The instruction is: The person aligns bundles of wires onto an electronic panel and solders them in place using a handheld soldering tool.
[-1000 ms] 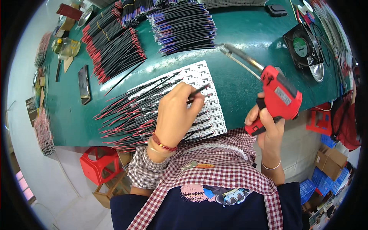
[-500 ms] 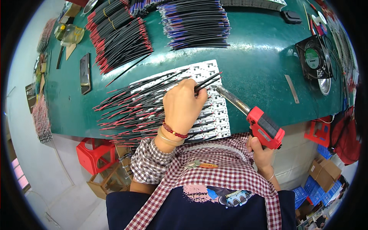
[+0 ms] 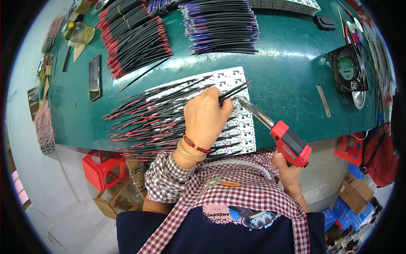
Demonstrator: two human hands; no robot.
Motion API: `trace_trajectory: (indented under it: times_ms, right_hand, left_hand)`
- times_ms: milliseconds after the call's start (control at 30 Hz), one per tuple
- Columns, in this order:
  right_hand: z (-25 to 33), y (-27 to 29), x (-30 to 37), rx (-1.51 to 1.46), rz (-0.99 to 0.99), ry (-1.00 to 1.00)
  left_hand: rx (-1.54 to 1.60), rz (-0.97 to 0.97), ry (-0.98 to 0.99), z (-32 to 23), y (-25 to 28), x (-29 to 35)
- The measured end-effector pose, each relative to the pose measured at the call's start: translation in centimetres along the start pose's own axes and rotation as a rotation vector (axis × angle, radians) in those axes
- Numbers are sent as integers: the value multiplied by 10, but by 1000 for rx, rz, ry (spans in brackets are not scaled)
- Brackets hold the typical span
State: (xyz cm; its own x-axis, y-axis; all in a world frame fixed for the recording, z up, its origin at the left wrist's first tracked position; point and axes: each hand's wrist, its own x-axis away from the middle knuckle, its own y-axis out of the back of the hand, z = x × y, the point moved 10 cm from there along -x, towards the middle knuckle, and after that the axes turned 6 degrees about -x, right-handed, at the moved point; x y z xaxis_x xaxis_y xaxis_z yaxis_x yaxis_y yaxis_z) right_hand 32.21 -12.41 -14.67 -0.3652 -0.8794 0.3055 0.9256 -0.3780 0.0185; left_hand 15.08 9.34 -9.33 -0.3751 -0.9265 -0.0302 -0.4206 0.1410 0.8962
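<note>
My left hand (image 3: 205,116) is closed over the white panel, pinching black wires (image 3: 237,89) whose red ends point to the upper right. The white panel (image 3: 248,142) is a slab of small moulded parts, and many black wires with red tips (image 3: 139,122) lie across it and fan out leftward. In my right hand (image 3: 288,172) is the grip of a red and black soldering gun (image 3: 292,144). Its metal barrel slants up and left, with the tip over the panel's right part, just below the pinched wires. Whether the tip touches anything I cannot tell.
Beyond the panel lie bundles of black-red wires (image 3: 137,48) and blue-black wires (image 3: 222,27). A phone (image 3: 95,78) rests at left. To the right are a metal strip (image 3: 323,101) and a black fan (image 3: 347,67). A red stool (image 3: 101,171) stands below the table's left edge.
The whole view has shifted slightly. Against the panel, the soldering gun has come a little to the left; my left hand keeps its pinch on the wires.
</note>
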Motion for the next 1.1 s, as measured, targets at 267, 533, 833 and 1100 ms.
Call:
trace_trajectory:
  times_ms: [267, 533, 833, 1100]
  right_hand:
    - [15, 0, 2, -183, -61, 13]
    - [0, 4, 7, -122, -107, -49]
    - [17, -10, 6, 145, -37, 101]
    - [46, -7, 3, -166, -105, 192]
  left_hand:
    - [28, -63, -14, 2, 2, 1]
    - [0, -15, -68, -5, 3, 1]
    - [42, -29, -209, -9, 3, -2]
    - [9, -12, -243, -16, 5, -2]
